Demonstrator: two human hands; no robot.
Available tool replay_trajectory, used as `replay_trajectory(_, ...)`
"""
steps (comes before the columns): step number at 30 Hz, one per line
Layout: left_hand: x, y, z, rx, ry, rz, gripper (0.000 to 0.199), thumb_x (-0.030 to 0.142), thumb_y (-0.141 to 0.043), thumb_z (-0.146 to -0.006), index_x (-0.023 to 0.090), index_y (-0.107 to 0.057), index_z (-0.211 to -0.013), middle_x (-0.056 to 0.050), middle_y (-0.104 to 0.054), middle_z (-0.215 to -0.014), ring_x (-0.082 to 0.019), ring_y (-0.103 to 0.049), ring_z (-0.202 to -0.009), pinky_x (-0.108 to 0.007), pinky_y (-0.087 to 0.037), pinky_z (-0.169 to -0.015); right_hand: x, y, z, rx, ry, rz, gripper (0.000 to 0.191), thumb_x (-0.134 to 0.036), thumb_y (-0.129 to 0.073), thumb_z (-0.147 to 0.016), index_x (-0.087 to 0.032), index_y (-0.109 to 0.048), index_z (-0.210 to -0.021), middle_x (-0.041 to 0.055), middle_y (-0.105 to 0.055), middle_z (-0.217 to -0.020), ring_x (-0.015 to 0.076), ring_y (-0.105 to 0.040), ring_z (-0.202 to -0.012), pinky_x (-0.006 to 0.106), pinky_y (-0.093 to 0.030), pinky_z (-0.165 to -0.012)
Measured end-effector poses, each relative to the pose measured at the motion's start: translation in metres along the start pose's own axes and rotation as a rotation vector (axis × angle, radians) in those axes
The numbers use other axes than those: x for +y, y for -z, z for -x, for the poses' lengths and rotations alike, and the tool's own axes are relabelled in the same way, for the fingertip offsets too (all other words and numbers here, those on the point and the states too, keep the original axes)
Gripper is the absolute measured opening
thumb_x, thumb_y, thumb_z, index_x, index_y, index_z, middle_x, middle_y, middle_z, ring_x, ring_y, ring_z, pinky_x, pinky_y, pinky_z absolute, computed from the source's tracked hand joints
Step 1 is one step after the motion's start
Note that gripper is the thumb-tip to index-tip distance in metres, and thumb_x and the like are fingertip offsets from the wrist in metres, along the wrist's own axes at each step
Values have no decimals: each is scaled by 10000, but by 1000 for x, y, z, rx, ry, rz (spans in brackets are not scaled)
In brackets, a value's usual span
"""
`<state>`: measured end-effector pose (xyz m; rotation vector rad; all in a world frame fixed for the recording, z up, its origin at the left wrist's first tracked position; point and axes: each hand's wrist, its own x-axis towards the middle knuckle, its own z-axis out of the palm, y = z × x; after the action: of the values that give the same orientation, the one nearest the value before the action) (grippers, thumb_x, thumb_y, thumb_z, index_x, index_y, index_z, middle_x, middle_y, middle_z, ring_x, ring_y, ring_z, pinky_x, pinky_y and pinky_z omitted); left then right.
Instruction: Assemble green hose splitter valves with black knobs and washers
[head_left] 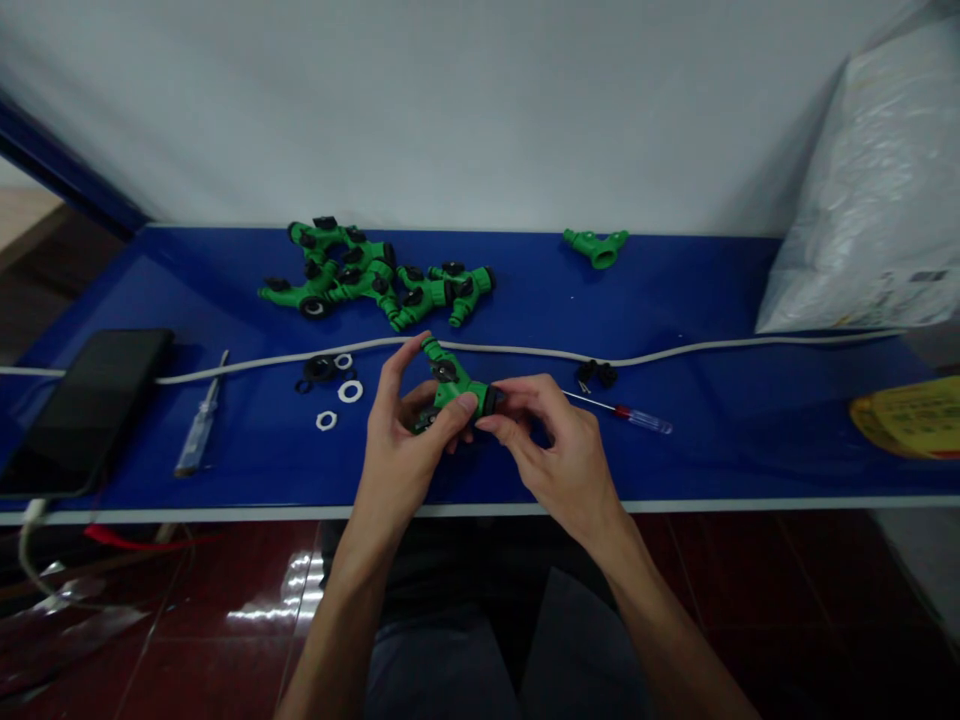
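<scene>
Near the blue table's front edge, my left hand [412, 415] is closed around a green Y-shaped connector [463, 383] with black valve knobs. The fingers of my right hand [551, 430] pinch the black collar at its right end. Several similar green connectors [360, 275] lie in a group behind my left hand. A green piece without knobs [598, 248] lies farther back to the right. White rings [349, 391] and a black ring [321, 368] lie left of my left hand. Small black parts [598, 373] and a thin screwdriver [637, 417] are right of my right hand.
A white cable [517, 349] runs across the table behind my hands. At the left are a dark phone [88, 410] and a clear-handled screwdriver [196, 435]. A plastic-wrapped package [877, 190] stands at the back right, with a yellow object [911, 417] in front.
</scene>
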<state>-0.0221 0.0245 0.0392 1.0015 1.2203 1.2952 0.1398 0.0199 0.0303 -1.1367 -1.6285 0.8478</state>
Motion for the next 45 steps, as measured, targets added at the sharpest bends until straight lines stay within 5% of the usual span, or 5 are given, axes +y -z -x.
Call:
replay_trajectory(9,0,0,0,14,8,45,685,301,-811,-805,274,-513,-1420,59,-669,-741,-75,-560,-512,-183,-458,-485,1,0,-2,-28,132,22,238,-236,-687,-982,-264,-604,-1203,9,-710,-1034,155,-684,-872,302,-559,-779)
replay_trajectory(25,5,-3,5,-25,-40,-26,683,325,-806,-831,307,-475,-1428,31,-696,-853,-117,-639,-633,-215,-510,-553,-4,-2,1,-64,-162,-218,213,-402,-672,-988,-239,-574,-1082,-35,-660,-803,126,-629,-700,268,-499,-682)
replay_trajectory(32,7,-5,11,-24,12,-40,689,321,-720,-913,324,-386,-1516,19,-648,-899,-143,-622,-750,-270,-525,-709,-11,-11,5,-72,-348,-270,329,-548,-586,-999,-226,-582,-934,-10,-669,-741,140,-630,-638,247,-511,-614)
replay_trajectory(38,2,-6,14,-10,-30,-106,676,364,-696,-933,325,-384,-1532,-14,-678,-962,-178,-649,-816,-311,-534,-763,-10,-17,10,30,-297,-46,418,-638,-532,-975,-243,-662,-1022,51,-758,-938,209,-709,-801,279,-570,-696)
replay_trajectory(45,3,-6,20,-37,-82,-149,722,358,-710,-927,306,-367,-1560,-64,-744,-1135,-229,-714,-1023,-371,-555,-921,-7,-18,15,144,-335,-137,442,-640,-601,-932,-257,-642,-1150,78,-784,-1010,263,-764,-888,336,-633,-745)
